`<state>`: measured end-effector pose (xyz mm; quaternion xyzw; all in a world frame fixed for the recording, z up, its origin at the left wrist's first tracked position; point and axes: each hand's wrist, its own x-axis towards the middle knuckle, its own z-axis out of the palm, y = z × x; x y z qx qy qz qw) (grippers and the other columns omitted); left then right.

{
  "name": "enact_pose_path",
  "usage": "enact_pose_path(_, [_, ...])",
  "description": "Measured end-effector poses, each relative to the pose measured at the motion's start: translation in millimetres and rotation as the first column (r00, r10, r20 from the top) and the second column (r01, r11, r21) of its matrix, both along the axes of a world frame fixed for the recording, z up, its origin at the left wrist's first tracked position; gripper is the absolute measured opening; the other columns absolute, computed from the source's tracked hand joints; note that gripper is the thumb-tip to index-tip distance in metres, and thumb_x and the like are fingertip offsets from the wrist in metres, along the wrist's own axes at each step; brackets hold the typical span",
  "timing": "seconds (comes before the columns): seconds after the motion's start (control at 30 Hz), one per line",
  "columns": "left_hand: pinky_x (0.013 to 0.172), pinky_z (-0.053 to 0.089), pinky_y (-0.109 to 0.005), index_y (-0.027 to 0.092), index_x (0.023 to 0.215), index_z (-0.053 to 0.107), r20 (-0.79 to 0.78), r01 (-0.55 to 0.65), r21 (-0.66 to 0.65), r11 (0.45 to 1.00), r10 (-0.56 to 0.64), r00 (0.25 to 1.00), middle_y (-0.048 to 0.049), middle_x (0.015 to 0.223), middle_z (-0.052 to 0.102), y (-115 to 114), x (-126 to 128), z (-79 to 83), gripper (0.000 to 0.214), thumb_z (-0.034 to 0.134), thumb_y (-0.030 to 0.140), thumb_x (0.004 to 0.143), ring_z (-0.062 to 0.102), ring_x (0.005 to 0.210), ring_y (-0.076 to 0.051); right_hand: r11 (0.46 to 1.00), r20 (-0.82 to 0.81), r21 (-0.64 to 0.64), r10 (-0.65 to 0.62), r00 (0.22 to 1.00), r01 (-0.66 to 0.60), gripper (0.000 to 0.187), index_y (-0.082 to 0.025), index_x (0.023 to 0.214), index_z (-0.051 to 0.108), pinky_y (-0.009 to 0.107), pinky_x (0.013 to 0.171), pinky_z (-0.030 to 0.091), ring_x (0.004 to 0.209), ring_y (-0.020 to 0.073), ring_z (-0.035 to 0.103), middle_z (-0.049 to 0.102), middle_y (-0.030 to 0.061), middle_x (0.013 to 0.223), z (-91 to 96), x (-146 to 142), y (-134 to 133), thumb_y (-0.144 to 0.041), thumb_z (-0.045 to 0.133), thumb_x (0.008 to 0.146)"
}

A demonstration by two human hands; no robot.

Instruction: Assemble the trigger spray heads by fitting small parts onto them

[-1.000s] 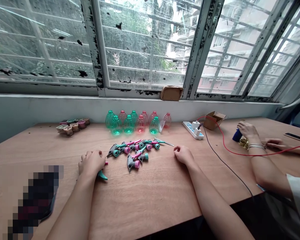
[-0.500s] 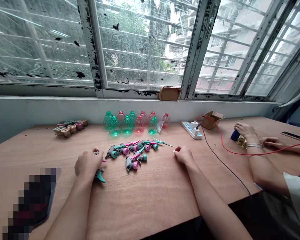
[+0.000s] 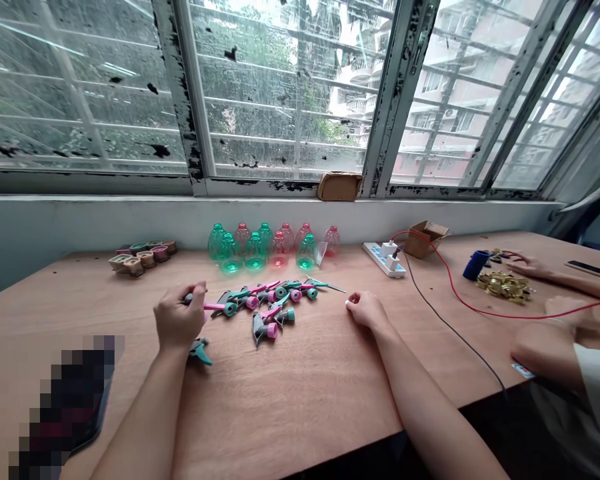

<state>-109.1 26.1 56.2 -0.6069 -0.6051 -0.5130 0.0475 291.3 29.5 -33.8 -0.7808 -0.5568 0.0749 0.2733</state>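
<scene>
My left hand [image 3: 179, 321] is lifted a little off the wooden table [image 3: 290, 393], fingers closed round a grey spray trigger head [image 3: 200, 349] whose teal lever pokes out below and pink part to the right. Just right of it lies a pile of grey, teal and pink spray trigger heads [image 3: 270, 303]. My right hand [image 3: 366, 309] rests on the table right of the pile, fingers curled loosely, nothing visible in it. Small green and pink plastic bottles [image 3: 267, 245] stand in rows behind the pile.
Small pots [image 3: 141, 256] sit at the back left. A white power strip [image 3: 386, 259], a cardboard box [image 3: 427, 239] and red and black cables lie to the right. Another person's hands [image 3: 530, 265] work near brass parts [image 3: 504, 285] and a blue cylinder [image 3: 474, 264]. A pixelated dark patch [image 3: 63, 407] covers the near left.
My left hand has risen from the table with the trigger head. The other person's hands have moved away from the blue cylinder, uncovering the brass parts.
</scene>
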Motion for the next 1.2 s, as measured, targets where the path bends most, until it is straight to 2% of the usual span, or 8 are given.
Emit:
enact_pose_path(0.17, [0.052, 0.039, -0.024, 0.019, 0.072, 0.071, 0.033, 0.129, -0.314, 0.941, -0.125, 0.992, -0.0007, 0.052, 0.062, 3, 4, -1.9, 0.041, 0.051, 0.054, 0.077, 0.058, 0.054, -0.017, 1.0, 0.003, 0.003, 0.01, 1.0, -0.01, 0.013, -0.019, 0.077, 0.069, 0.023, 0.061, 0.038, 0.078, 0.0174, 0.062, 0.07, 0.0054, 0.086, 1.0, 1, -1, -0.028, 0.062, 0.071])
enact_pose_path(0.33, [0.046, 0.036, -0.023, 0.017, 0.059, 0.061, 0.241, 0.207, -0.236, 0.949, -0.149, 0.959, 0.0013, 0.044, 0.052, 4, 7, -5.1, 0.044, 0.053, 0.057, 0.076, 0.05, 0.046, -0.014, 0.988, -0.066, 0.109, 0.117, 0.991, -0.109, 0.004, -0.019, 0.071, 0.064, 0.023, 0.063, 0.039, 0.071, 0.0145, 0.059, 0.067, 0.0017, 0.074, 9.1, -7, -3, -0.022, 0.062, 0.069])
enact_pose_path(0.43, [0.042, 0.035, -0.021, 0.016, 0.06, 0.055, 0.567, 0.411, -0.148, 0.9, -0.263, 0.781, 0.0022, 0.048, 0.05, 4, 20, -10.7, 0.042, 0.055, 0.056, 0.076, 0.045, 0.043, -0.011, 0.937, -0.216, 0.264, 0.287, 0.933, -0.227, 0.008, -0.018, 0.072, 0.06, 0.023, 0.059, 0.041, 0.062, 0.0128, 0.055, 0.063, 0.0002, 0.07, 15.3, -28, -8, -0.026, 0.061, 0.072])
enact_pose_path(0.57, [0.04, 0.035, -0.02, 0.015, 0.066, 0.055, 0.729, 0.663, -0.053, 0.747, -0.425, 0.537, 0.0016, 0.055, 0.053, -3, 53, -22.5, 0.044, 0.052, 0.058, 0.079, 0.041, 0.041, -0.008, 0.767, -0.356, 0.405, 0.634, 0.687, -0.498, 0.015, -0.019, 0.082, 0.059, 0.022, 0.05, 0.037, 0.053, 0.0095, 0.048, 0.058, -0.0019, 0.069, 19.9, -75, -26, -0.032, 0.062, 0.076])
enact_pose_path(0.67, [0.048, 0.041, -0.021, 0.015, 0.065, 0.057, 0.657, 0.707, -0.032, 0.706, -0.519, 0.548, 0.0007, 0.058, 0.055, -12, 76, -32.8, 0.042, 0.056, 0.055, 0.079, 0.048, 0.049, -0.01, 0.574, -0.457, 0.371, 0.797, 0.395, -0.729, 0.017, -0.02, 0.087, 0.06, 0.02, 0.048, 0.034, 0.051, 0.008, 0.046, 0.055, -0.0037, 0.067, 19.9, -110, -43, -0.03, 0.066, 0.075])
enact_pose_path(0.73, [0.052, 0.043, -0.021, 0.016, 0.065, 0.055, 0.625, 0.718, 0.008, 0.696, -0.564, 0.54, 0.001, 0.06, 0.053, -16, 86, -39.5, 0.04, 0.058, 0.053, 0.079, 0.05, 0.054, -0.011, 0.51, -0.495, 0.372, 0.816, 0.299, -0.776, 0.026, -0.021, 0.097, 0.058, 0.019, 0.048, 0.034, 0.052, 0.0072, 0.046, 0.056, -0.0039, 0.071, 18.3, -125, -51, -0.027, 0.069, 0.074])
enact_pose_path(1.0, [0.057, 0.044, -0.02, 0.02, 0.093, 0.055, 0.676, 0.786, -0.012, 0.618, -0.575, 0.462, 0.0021, 0.074, 0.056, -29, 103, -49.6, 0.031, 0.058, 0.049, 0.081, 0.053, 0.062, -0.01, 0.603, -0.662, 0.492, 0.728, 0.18, -0.627, 0.028, -0.021, 0.089, 0.052, 0.018, 0.043, 0.035, 0.048, 0.0063, 0.045, 0.053, -0.0061, 0.065, 7.4, -131, -44, -0.029, 0.073, 0.073])
enact_pose_path(1.2, [0.056, 0.045, -0.019, 0.023, 0.12, 0.044, 0.747, 0.854, -0.005, 0.52, -0.566, 0.348, 0.0014, 0.082, 0.059, -34, 106, -49.1, 0.057, 0.074, 0.032, 0.072, 0.056, 0.064, -0.01, 0.623, -0.676, 0.58, 0.728, 0.117, -0.525, 0.024, -0.017, 0.074, 0.058, 0.023, 0.049, 0.047, 0.053, 0.01, 0.056, 0.061, -0.0021, 0.065, 16.4, -120, -41, -0.03, 0.078, 0.068])
